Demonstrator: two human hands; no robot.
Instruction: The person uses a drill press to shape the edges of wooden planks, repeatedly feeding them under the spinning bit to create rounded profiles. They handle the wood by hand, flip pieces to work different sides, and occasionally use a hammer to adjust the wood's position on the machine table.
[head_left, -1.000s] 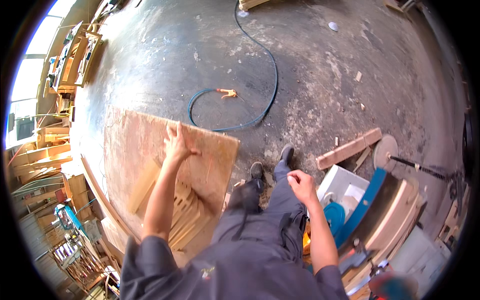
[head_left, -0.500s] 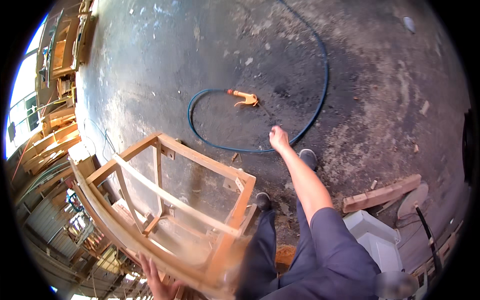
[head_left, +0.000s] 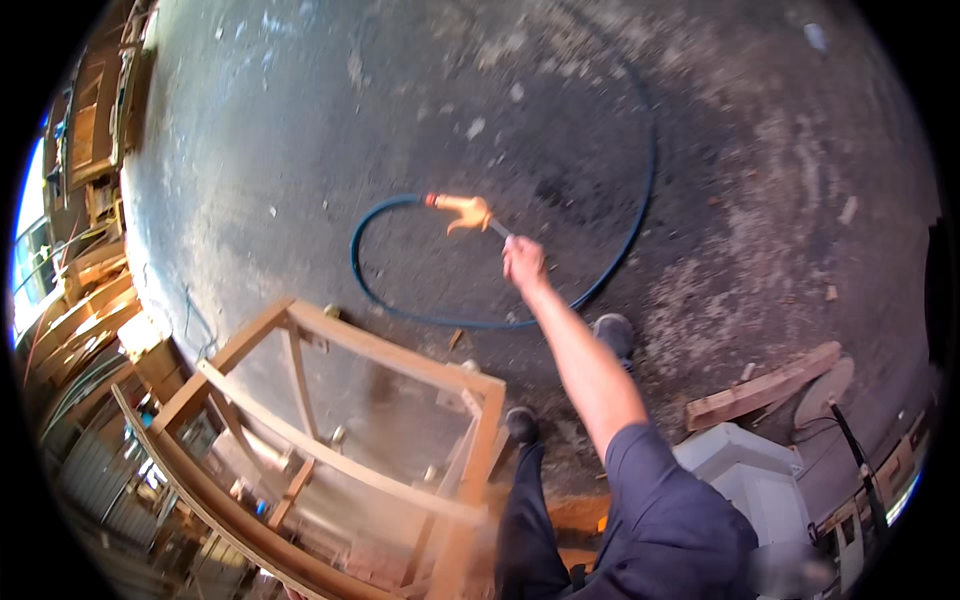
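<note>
My right hand [head_left: 523, 261] is closed on the thin metal tube of an orange blow gun [head_left: 462, 211], which joins a looping blue hose [head_left: 359, 277]. At the lower left a wooden frame [head_left: 390, 356] with legs and crossbars stands tilted beside my legs. Only a sliver of my left hand [head_left: 293, 592] shows under the frame's lower rail at the bottom edge, its fingers mostly hidden.
Stained concrete floor [head_left: 300, 120] surrounds the hose. Shelving and stacked wood [head_left: 95, 275] line the left side. A short timber [head_left: 760, 382], a round disc [head_left: 823, 390] and a white container [head_left: 738, 470] lie at the right near my feet [head_left: 613, 335].
My right hand has moved out from beside my thigh to the blow gun and closed on its tube. My view has shifted from the plywood board to the open frame and hose.
</note>
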